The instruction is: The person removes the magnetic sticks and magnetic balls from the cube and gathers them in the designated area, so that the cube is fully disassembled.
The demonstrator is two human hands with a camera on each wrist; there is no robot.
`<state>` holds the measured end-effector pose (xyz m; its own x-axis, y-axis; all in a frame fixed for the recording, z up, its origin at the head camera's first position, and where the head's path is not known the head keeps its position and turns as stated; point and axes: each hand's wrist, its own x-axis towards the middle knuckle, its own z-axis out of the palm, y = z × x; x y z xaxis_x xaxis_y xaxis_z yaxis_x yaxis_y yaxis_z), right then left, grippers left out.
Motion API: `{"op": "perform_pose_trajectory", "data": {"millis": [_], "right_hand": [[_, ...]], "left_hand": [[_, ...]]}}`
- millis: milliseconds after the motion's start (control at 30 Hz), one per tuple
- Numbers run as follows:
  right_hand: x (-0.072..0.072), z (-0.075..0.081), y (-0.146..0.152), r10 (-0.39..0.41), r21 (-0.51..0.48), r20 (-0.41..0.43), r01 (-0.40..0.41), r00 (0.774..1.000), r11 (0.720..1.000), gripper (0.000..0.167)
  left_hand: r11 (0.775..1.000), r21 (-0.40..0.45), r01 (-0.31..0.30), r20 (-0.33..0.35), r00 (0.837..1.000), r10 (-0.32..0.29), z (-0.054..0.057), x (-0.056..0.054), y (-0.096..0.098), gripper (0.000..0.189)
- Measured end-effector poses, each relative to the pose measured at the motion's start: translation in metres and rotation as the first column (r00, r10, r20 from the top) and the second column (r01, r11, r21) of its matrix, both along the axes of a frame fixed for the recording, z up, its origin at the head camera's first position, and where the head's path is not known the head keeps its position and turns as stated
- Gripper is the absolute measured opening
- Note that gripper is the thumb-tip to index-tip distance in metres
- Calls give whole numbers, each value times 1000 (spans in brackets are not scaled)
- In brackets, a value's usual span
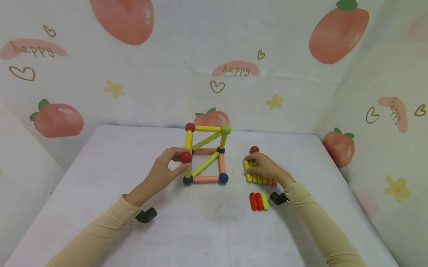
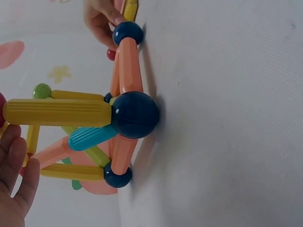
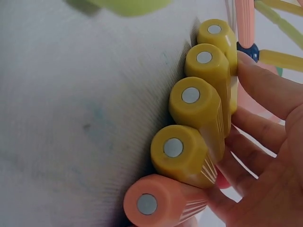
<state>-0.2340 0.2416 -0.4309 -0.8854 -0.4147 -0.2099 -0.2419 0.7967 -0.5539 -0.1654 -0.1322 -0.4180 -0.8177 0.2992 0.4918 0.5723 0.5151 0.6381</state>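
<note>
My left hand [image 1: 159, 173] pinches a red ball [image 1: 186, 157] between thumb and fingers, at the top of an upright yellow rod [image 2: 57, 112]. That rod rises from a dark blue ball [image 2: 136, 115] at the near left corner of a frame built of magnetic rods and balls. My right hand [image 1: 267, 168] is at a row of loose yellow rods, its thumb and fingers around the leftmost yellow rod [image 1: 247, 172]. In the right wrist view the thumb lies against that end rod [image 3: 215, 30], and the neighbouring yellow rods [image 3: 191, 97] show their silver ends.
Orange rods [image 1: 272, 182] end the row on the right. Nearer lie two red rods [image 1: 255, 201] and a lime rod [image 1: 264, 201]. A loose red ball [image 1: 254, 149] sits behind the right hand. The frame's far right top holds a green ball [image 1: 226, 129]. A printed cloth [image 1: 166, 88] hangs behind.
</note>
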Motion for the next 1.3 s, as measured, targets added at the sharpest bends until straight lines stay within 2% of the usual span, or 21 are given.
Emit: {"op": "perform_pose_trajectory", "data": {"millis": [167, 300, 400, 533, 633, 733, 800, 933, 1000, 1067, 1133, 1300], "right_hand": [[1, 3, -1, 3, -22, -64, -4, 998, 1000, 52], [5, 13, -15, -4, -128, -161, -17, 987, 992, 44], [11, 26, -36, 14, -222, -207, -61, 978, 973, 40], [22, 44, -77, 84, -320, -263, -169, 961, 932, 39], [30, 55, -110, 157, -342, -317, -267, 935, 901, 42], [39, 62, -139, 203, -315, -374, -329, 905, 890, 47], [45, 64, -154, 203, -293, -412, -340, 888, 893, 48], [51, 61, -174, 157, -236, -512, -314, 844, 919, 44], [52, 59, -179, 141, -214, -564, -309, 813, 927, 41], [53, 58, -180, 133, -211, -592, -312, 795, 926, 38], [54, 58, -178, 132, -221, -589, -316, 797, 923, 34], [56, 59, -161, 119, -270, -501, -286, 857, 919, 31]], "left_hand": [[1000, -26, 15, -14, 1000, -15, 5, 1, 0, 48], [999, -39, 0, 23, 1000, 1, 14, -1, -3, 50], [998, -45, -35, 24, 999, 37, 24, -13, -3, 46], [994, -35, -101, 17, 995, 102, 43, -42, 0, 37], [990, -48, -134, 78, 987, 138, 54, -65, 4, 38], [989, -76, -130, 171, 975, 142, 57, -82, 8, 41], [991, -86, -105, 231, 965, 122, 56, -89, 9, 42], [995, -80, -56, 299, 951, 78, 48, -98, 12, 39], [997, -57, -53, 306, 950, 68, 46, -100, 11, 36], [998, -27, -61, 308, 949, 67, 46, -99, 10, 33], [997, -12, -78, 307, 949, 78, 46, -97, 6, 31], [993, -15, -117, 332, 936, 116, 44, -87, -9, 30]]}}
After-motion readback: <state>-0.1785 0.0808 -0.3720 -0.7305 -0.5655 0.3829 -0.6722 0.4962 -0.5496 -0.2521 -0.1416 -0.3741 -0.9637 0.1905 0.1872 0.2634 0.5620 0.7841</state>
